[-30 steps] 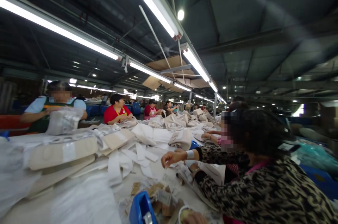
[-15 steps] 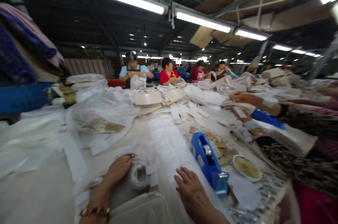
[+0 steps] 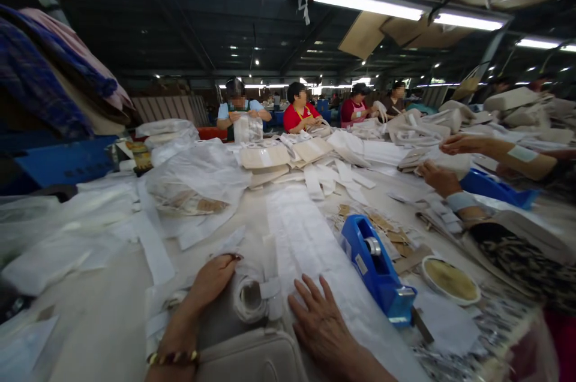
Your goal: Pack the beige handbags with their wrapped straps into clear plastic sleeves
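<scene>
My left hand [image 3: 211,280] is resting against the small white tape roll [image 3: 249,298] on the table [image 3: 103,322], fingers loosely curled, not gripping. My right hand [image 3: 321,325] is lying flat, released, on the long white paper strip [image 3: 306,238]. Blue plastic tape dispenser [image 3: 375,271] at 2 o'clock: sliding right risks snagging its cutter.

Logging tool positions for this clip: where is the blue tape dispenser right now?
In the head view, the blue tape dispenser sits on the table right of centre, just beyond the person's right hand, with a round dish to its right.
</scene>
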The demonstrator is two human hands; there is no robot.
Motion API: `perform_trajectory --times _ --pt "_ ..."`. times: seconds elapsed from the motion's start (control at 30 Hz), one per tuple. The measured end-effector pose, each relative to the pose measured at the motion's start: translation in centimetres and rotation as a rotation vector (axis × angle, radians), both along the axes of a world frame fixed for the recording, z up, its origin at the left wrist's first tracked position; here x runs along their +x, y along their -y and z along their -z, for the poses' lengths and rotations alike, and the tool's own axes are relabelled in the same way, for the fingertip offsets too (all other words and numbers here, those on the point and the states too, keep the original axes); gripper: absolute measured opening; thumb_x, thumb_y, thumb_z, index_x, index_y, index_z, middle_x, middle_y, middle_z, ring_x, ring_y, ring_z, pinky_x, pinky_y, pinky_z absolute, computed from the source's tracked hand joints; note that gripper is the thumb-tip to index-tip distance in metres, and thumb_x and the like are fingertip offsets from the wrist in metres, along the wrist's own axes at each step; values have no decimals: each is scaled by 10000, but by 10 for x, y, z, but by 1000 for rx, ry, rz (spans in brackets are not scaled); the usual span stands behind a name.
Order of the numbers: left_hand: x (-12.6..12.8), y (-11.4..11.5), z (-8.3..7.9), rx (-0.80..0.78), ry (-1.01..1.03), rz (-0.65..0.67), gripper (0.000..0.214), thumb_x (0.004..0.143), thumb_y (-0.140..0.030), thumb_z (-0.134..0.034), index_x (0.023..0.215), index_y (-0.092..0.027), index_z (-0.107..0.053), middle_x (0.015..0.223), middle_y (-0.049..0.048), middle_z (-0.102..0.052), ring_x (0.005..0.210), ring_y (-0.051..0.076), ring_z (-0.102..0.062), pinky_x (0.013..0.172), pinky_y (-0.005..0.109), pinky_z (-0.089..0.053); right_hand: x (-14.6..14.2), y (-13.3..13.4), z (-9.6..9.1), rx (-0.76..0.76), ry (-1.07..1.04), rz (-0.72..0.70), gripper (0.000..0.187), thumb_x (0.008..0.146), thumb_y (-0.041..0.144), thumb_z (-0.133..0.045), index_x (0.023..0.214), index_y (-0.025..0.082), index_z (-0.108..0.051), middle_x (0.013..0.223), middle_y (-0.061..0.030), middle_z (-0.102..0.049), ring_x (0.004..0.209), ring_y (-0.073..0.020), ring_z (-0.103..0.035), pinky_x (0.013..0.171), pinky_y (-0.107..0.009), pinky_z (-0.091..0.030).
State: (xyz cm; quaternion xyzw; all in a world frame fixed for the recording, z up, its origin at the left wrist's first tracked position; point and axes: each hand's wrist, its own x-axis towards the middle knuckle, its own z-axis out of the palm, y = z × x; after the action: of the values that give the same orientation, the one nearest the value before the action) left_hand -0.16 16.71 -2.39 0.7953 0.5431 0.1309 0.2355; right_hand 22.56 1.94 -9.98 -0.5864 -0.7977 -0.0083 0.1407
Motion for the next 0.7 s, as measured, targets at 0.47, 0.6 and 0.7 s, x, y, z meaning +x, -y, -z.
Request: perform_trajectory --times 0.47,0.6,0.7 --pt "-14 14 -24 -97 286 -17 455 724 -439 -396 919 -149 -687 1039 92 -697 1071 287 -585 939 367 -451 -8 15 31 236 37 -219 353 904 286 -497 1240 199 -564 1260 -89 -613 1202 -280 -521 1047 -474 -354" --pt "-12 14 -25 -56 228 -36 459 690 -454 -389 859 -151 -690 1006 106 -701 1023 301 -600 963 398 -428 7 16 9 53 -3 1 399 861 384 -551 1185 156 -601 1319 -189 -542 1247 -369 -462 1005 -593 -337" --pt "-9 11 -22 -67 192 -25 485 675 -478 -378 837 -145 -692 983 120 -703 996 310 -608 949 405 -435 22 15 5 13 -25 84 176 854 298 -575 966 219 -685 1292 -129 -581 1229 -326 -490 1021 -553 -325"
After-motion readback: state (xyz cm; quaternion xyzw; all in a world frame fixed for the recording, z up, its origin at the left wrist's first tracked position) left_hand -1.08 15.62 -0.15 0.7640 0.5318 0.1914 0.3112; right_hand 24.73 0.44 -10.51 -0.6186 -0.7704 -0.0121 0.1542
